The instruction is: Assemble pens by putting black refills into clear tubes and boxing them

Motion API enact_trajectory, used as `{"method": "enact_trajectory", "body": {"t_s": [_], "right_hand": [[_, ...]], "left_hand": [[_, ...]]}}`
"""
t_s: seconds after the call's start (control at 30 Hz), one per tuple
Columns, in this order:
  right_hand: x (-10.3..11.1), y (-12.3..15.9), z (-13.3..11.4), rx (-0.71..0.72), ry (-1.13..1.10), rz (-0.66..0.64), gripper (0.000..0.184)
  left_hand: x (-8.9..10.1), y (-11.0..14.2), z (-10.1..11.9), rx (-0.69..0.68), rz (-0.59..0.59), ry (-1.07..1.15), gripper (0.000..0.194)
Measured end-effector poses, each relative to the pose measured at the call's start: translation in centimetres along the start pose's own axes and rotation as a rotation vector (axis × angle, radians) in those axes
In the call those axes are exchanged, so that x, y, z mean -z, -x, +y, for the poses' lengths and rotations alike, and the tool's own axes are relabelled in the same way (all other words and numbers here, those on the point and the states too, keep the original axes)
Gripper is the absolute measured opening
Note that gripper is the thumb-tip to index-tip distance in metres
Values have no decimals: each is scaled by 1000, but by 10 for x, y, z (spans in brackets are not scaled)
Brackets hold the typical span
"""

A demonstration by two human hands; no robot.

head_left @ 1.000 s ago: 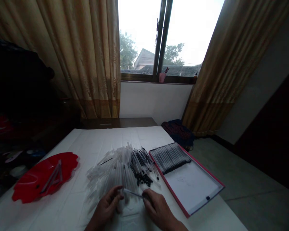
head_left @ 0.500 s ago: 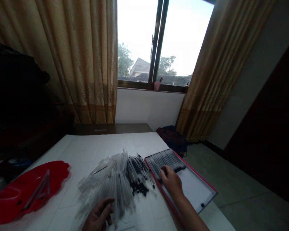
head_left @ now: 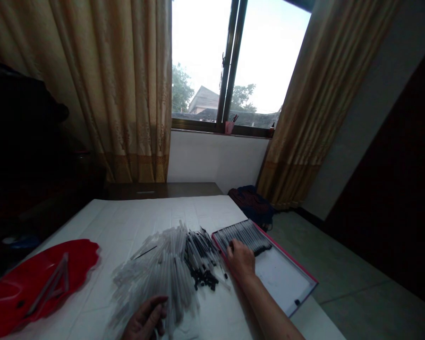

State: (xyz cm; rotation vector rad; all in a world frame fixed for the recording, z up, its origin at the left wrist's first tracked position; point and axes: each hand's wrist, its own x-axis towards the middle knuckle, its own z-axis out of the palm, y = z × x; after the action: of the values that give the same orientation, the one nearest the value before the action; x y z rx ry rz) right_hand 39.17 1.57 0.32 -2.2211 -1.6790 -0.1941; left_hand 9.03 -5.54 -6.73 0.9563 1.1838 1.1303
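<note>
"Where were the hands?"

"The right hand (head_left: 240, 259) was right of centre in the lower half of the frame, over the near left side of a shallow box (head_left: 283, 281) with a pinkish-red rim. Its fingers were bent down toward a row of clear tubes (head_left: 244, 232); I couldn't tell whether they gripped one."

"And the left hand?"

"The left hand (head_left: 147, 318) was at the bottom edge, left of centre, released, its fingers loosely curled. It was at the near side of a big heap of clear tubes (head_left: 172, 274)."

"What lay between the heap and the box?"

"Dark-filled tubes (head_left: 200, 245), fanned out against the heap, and a cluster of small black pieces (head_left: 205, 279) just below them."

"How was the box filled?"

"The row took up its far end, dark tips toward the bare white floor of the box. One black bit (head_left: 297, 302) sat in the near right corner."

"Farther out?"

"A wavy-edged red tray (head_left: 83, 257) was at lower left, holding a pale angled piece (head_left: 49, 285). All that was on a white table (head_left: 127, 212). Dark patterned cloth (head_left: 251, 203) lay beyond its far right corner. At upper centre, a pink cup (head_left: 229, 127) stood on the sill of a window (head_left: 201, 47), between golden curtains (head_left: 127, 94)."
</note>
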Motion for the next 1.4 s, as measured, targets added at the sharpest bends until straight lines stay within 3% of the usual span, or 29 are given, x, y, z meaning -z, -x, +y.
{"method": "enact_trajectory", "body": {"t_s": [0.2, 0.53, 0.77, 0.97, 1.2, 1.4], "right_hand": [[0, 1, -2, 9, 48, -14, 13], [3, 2, -2, 57, 35, -3, 16], [6, 31, -27, 318, -91, 3, 17], [-1, 40, -44, 617, -169, 45, 38], [-12, 38, -49, 661, -59, 159, 25], [-16, 43, -45, 645, -132, 267, 20]], "left_hand": [[2, -3, -2, -6, -11, 9, 62], [-2, 9, 22, 15, -29, 65, 57], [-1, 10, 26, 45, 1, 122, 59], [-3, 12, 28, 37, -8, 129, 59], [-2, 13, 25, 7, -41, 122, 55], [-2, 16, 30, -25, -52, 79, 51]]}}
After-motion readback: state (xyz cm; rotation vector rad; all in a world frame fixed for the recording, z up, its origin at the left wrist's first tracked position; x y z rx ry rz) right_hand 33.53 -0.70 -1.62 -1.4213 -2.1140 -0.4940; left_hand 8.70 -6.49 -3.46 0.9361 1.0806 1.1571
